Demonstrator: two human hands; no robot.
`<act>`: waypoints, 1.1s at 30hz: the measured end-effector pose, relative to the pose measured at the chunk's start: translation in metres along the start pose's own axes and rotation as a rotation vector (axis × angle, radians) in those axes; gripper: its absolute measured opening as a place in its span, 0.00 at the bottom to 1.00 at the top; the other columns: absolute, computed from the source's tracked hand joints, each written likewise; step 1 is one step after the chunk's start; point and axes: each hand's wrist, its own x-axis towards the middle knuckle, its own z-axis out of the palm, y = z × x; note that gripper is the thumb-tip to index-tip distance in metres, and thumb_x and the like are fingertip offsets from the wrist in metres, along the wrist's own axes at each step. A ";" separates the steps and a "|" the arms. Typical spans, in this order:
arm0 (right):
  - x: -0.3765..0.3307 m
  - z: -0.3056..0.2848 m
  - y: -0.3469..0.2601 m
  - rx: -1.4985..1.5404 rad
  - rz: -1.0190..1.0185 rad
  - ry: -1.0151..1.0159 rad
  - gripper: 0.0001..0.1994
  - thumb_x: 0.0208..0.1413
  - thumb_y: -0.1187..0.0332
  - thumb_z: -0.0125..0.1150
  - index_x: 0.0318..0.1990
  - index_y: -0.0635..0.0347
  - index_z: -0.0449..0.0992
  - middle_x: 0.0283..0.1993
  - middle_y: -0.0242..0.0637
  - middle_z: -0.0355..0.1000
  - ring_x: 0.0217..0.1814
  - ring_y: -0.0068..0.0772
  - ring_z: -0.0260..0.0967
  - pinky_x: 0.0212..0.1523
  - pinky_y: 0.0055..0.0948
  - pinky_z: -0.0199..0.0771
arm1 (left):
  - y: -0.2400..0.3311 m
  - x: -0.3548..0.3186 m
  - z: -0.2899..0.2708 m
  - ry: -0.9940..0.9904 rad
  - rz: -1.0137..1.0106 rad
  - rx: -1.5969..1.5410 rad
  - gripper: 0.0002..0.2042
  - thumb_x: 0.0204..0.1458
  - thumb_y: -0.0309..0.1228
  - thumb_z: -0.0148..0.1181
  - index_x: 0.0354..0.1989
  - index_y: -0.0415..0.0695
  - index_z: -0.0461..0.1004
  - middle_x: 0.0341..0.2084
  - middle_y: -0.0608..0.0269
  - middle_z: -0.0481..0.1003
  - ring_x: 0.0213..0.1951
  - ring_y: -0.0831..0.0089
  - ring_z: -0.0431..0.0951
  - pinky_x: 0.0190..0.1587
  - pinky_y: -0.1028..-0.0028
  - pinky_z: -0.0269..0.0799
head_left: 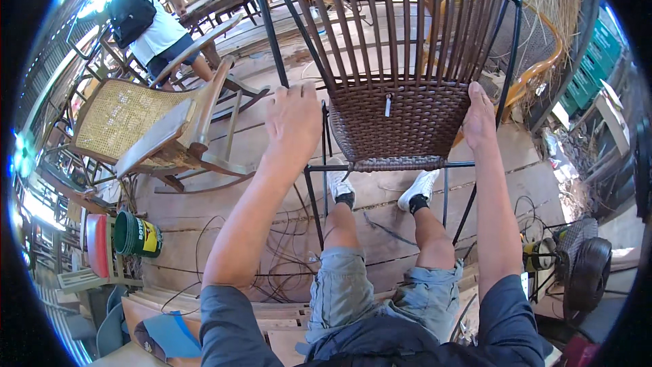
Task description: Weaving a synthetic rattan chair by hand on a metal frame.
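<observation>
At the wicker chair's (404,126) 2 sides, left hand (295,120) (bent fingers, grip unclear), straight-fingered right hand (480,119)

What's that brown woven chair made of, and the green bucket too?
Brown woven panel: probably wicker, with a slight shine, because strips criss-cross; whether natural or plastic, I can't tell.

Chair's black frame: perhaps painted metal, since its bars are thin, dark and smooth.

Green bucket: likely plastic, smooth and evenly coloured, with a yellow patch.
</observation>
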 end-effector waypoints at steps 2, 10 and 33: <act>0.003 -0.001 0.002 0.188 0.009 -0.018 0.18 0.57 0.57 0.51 0.47 0.63 0.67 0.46 0.35 0.69 0.48 0.29 0.65 0.53 0.30 0.61 | -0.002 0.005 -0.001 -0.247 -0.072 0.167 0.10 0.48 0.29 0.51 0.37 0.40 0.72 0.36 0.49 0.70 0.41 0.53 0.69 0.44 0.61 0.64; 0.015 -0.011 0.008 0.123 -0.003 -0.034 0.19 0.58 0.57 0.49 0.47 0.64 0.67 0.46 0.36 0.69 0.49 0.29 0.65 0.54 0.30 0.61 | 0.007 -0.006 0.000 -0.021 -0.162 -0.445 0.08 0.49 0.32 0.49 0.29 0.39 0.71 0.39 0.49 0.69 0.41 0.48 0.69 0.42 0.57 0.64; -0.002 0.004 -0.003 0.094 0.017 0.084 0.19 0.54 0.54 0.54 0.44 0.61 0.68 0.42 0.30 0.69 0.46 0.24 0.64 0.52 0.29 0.63 | -0.056 0.014 0.022 0.083 -0.271 -1.920 0.20 0.56 0.43 0.47 0.16 0.47 0.54 0.14 0.69 0.56 0.21 0.77 0.59 0.24 0.78 0.57</act>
